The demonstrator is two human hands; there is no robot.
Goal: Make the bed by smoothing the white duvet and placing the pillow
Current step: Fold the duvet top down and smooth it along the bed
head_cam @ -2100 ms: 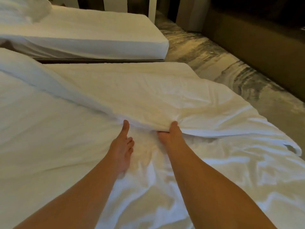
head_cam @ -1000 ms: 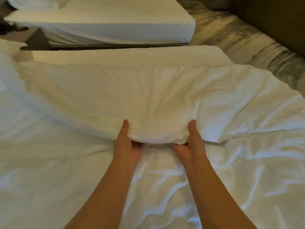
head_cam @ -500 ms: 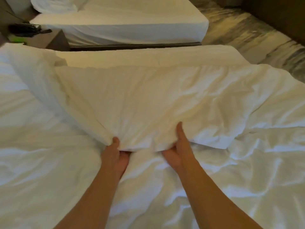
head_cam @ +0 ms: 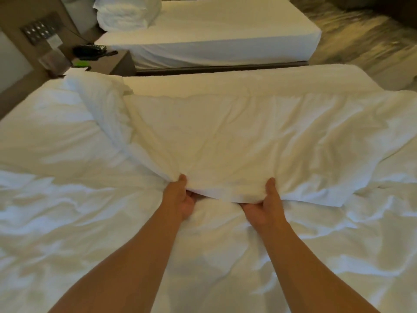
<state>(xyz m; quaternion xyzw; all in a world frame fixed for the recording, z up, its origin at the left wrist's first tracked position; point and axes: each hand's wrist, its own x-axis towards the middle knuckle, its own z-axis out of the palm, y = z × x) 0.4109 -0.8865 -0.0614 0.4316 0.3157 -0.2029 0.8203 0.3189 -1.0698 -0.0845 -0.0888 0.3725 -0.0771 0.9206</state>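
Observation:
A white duvet (head_cam: 237, 136) lies folded back across the near bed, its loose edge lifted off the wrinkled layer of bedding (head_cam: 67, 211) below. My left hand (head_cam: 180, 197) grips that edge with the thumb on top and the fingers tucked under. My right hand (head_cam: 264, 205) holds the same edge a forearm's width to the right, in the same grip. Between the hands the edge sags a little. A bunched white pillow (head_cam: 126, 12) rests at the head of the far bed.
A second bed (head_cam: 225, 35) with a bare white sheet stands beyond a narrow gap. A nightstand (head_cam: 112, 62) with a dark phone and a green item sits at the upper left, under a wall switch panel (head_cam: 38, 30). Patterned carpet (head_cam: 361, 37) runs along the right.
Both hands have taken hold of the duvet's folded edge and drawn it toward me. The view has swung left, bringing the nightstand and the far pillow into sight.

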